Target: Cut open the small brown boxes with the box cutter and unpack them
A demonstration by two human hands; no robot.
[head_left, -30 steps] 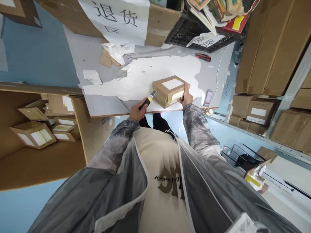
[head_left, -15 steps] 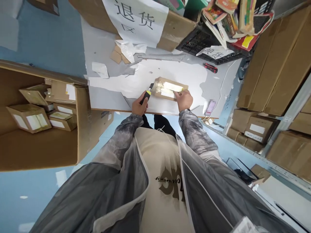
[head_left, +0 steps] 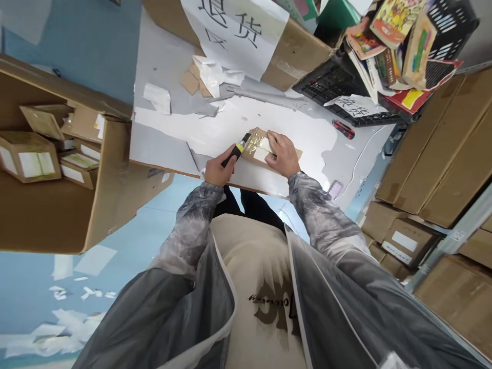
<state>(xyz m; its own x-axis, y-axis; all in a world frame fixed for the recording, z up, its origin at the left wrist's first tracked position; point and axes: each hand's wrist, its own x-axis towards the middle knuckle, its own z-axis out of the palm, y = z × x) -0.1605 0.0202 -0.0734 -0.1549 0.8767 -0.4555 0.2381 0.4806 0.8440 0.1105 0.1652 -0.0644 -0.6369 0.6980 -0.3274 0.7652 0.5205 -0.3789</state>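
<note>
In my left hand [head_left: 219, 168] is a black-and-yellow utility knife [head_left: 237, 150], its front end pointing up and right. That end is at the left end of a small taped cardboard box [head_left: 260, 147]; whether it touches the tape is too small to tell. The box lies on the white table [head_left: 169, 138], a white label and shiny clear tape on its top. My right hand [head_left: 285, 157] grips the box from the right, fingers curled over its top and far edge and thumb on the near side. The hand hides much of the box's right part.
A red-and-black hand tool [head_left: 343, 129] lies to the right, before a black crate [head_left: 326, 89] of books. Paper scraps [head_left: 157, 97] and a large labelled carton [head_left: 284, 56] are at the back. An open carton [head_left: 103, 179] of parcels stands left, shelved boxes [head_left: 442, 154] right.
My right hand has gone from a pinch at the box's label to a grip over its top. The knife's front end has come up to the box's left end. The camera view has tilted.
</note>
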